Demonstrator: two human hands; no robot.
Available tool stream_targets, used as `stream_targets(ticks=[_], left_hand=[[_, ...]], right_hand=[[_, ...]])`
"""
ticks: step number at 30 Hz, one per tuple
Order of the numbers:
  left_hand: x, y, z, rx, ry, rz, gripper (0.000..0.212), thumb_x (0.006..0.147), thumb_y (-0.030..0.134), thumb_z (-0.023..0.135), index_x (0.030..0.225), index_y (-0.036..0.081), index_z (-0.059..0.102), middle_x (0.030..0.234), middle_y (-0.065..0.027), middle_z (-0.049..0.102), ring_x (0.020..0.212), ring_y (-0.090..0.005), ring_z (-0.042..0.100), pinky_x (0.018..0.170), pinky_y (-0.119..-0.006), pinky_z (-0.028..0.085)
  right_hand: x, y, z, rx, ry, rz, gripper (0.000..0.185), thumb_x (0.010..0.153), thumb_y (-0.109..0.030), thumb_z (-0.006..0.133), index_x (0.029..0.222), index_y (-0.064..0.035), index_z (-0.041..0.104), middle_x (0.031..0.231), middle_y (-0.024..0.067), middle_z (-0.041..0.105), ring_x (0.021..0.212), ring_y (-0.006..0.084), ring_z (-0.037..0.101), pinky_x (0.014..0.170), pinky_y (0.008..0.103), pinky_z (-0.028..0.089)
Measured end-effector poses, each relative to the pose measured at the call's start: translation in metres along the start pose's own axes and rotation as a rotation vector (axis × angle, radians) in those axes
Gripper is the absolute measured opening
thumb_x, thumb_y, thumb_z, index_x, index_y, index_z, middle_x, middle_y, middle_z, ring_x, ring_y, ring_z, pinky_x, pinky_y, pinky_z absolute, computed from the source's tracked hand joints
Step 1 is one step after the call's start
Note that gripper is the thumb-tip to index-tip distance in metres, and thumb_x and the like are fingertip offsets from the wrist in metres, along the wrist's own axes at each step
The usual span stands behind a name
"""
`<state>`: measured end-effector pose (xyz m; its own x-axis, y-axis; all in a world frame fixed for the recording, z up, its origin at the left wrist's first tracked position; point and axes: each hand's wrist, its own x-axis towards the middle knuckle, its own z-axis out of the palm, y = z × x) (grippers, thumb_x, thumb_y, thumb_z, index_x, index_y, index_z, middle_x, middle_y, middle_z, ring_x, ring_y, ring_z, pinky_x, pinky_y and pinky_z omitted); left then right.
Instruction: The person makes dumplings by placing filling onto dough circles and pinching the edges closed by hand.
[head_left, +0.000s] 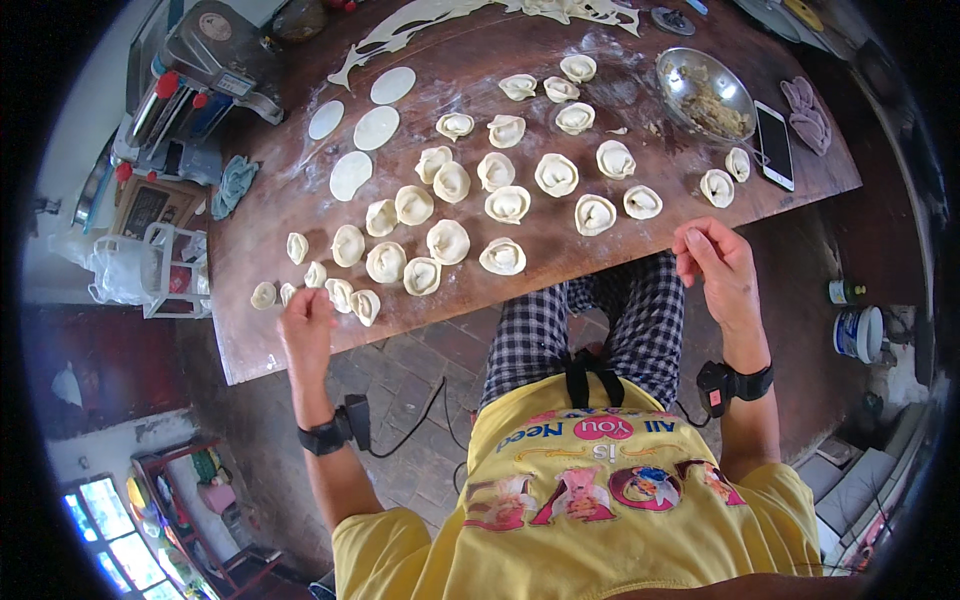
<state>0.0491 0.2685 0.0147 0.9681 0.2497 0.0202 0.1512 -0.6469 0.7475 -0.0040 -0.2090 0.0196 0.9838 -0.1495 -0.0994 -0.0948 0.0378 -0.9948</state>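
Note:
My left hand (307, 319) is at the table's front left edge, fingers curled, close to several small folded dumplings (339, 295); whether it touches or holds one cannot be told. At the front right edge my right hand (712, 259) hovers with bent fingers, and nothing shows in it. Many folded dumplings (448, 242) lie spread over the floured wooden table (645, 241). Flat round dough wrappers (376, 128) lie at the back left, near a long sheet of cut dough (405, 26). A metal bowl (706, 94) with filling and a utensil handle sits at the back right.
A pasta machine (202, 82) and a teal cloth (235, 186) are at the left. Beside the bowl lie a smartphone (774, 145) and a mauve cloth (807, 116). A white rack (166, 270) with plastic bags stands left of the table. Cables (420, 427) hang below.

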Motion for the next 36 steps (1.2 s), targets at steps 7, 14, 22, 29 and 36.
stream_targets(ticks=[7, 14, 22, 29, 36], left_hand=[[0.098, 0.049, 0.007, 0.078, -0.06, 0.124, 0.018, 0.084, 0.016, 0.06, 0.084, -0.001, 0.064, 0.064, -0.0032, 0.06, 0.058, -0.0076, 0.055, 0.052, -0.024, 0.043], [0.164, 0.081, 0.075, 0.411, -0.108, 0.522, 0.012, 0.079, 0.016, 0.061, 0.083, 0.005, 0.064, 0.073, -0.0112, 0.065, 0.066, -0.0263, 0.063, 0.061, -0.036, 0.049], [0.206, 0.075, 0.12, 0.81, -0.152, 0.878, 0.006, 0.077, 0.01, 0.056, 0.08, 0.005, 0.058, 0.086, -0.0156, 0.057, 0.083, -0.0357, 0.057, 0.069, -0.046, 0.047], [0.227, 0.055, 0.124, 0.714, -0.195, 0.703, 0.009, 0.078, 0.011, 0.054, 0.083, 0.004, 0.058, 0.085, -0.0203, 0.06, 0.074, -0.0384, 0.059, 0.065, -0.043, 0.048], [0.258, 0.034, 0.09, -0.583, -0.432, 0.03, 0.024, 0.085, 0.013, 0.053, 0.103, -0.002, 0.057, 0.101, -0.0125, 0.062, 0.093, -0.0263, 0.06, 0.085, -0.039, 0.046]], right_hand=[[0.01, -0.005, -0.012, -0.064, 0.04, -0.018, 0.018, 0.093, -0.016, 0.051, 0.092, 0.0004, 0.059, 0.075, 0.0017, 0.058, 0.058, 0.0063, 0.051, 0.051, 0.0191, 0.04], [0.004, -0.016, -0.024, -0.078, 0.105, -0.076, 0.019, 0.094, -0.016, 0.05, 0.091, 0.0012, 0.058, 0.076, 0.0031, 0.058, 0.059, 0.007, 0.051, 0.052, 0.02, 0.04], [-0.009, -0.024, -0.043, -0.077, 0.189, -0.045, 0.018, 0.093, -0.013, 0.048, 0.09, 0.0013, 0.058, 0.076, 0.0043, 0.059, 0.059, 0.0072, 0.052, 0.052, 0.0195, 0.041], [0.007, -0.017, -0.046, -0.211, 0.211, 0.022, 0.013, 0.091, -0.01, 0.053, 0.092, 0.0004, 0.06, 0.074, 0.0021, 0.06, 0.06, 0.005, 0.053, 0.053, 0.0189, 0.043], [0.07, -0.004, -0.024, -1.115, 0.144, -0.527, 0.02, 0.078, -0.004, 0.057, 0.097, 0.0012, 0.054, 0.085, 0.012, 0.06, 0.075, 0.026, 0.062, 0.063, 0.0361, 0.05]])
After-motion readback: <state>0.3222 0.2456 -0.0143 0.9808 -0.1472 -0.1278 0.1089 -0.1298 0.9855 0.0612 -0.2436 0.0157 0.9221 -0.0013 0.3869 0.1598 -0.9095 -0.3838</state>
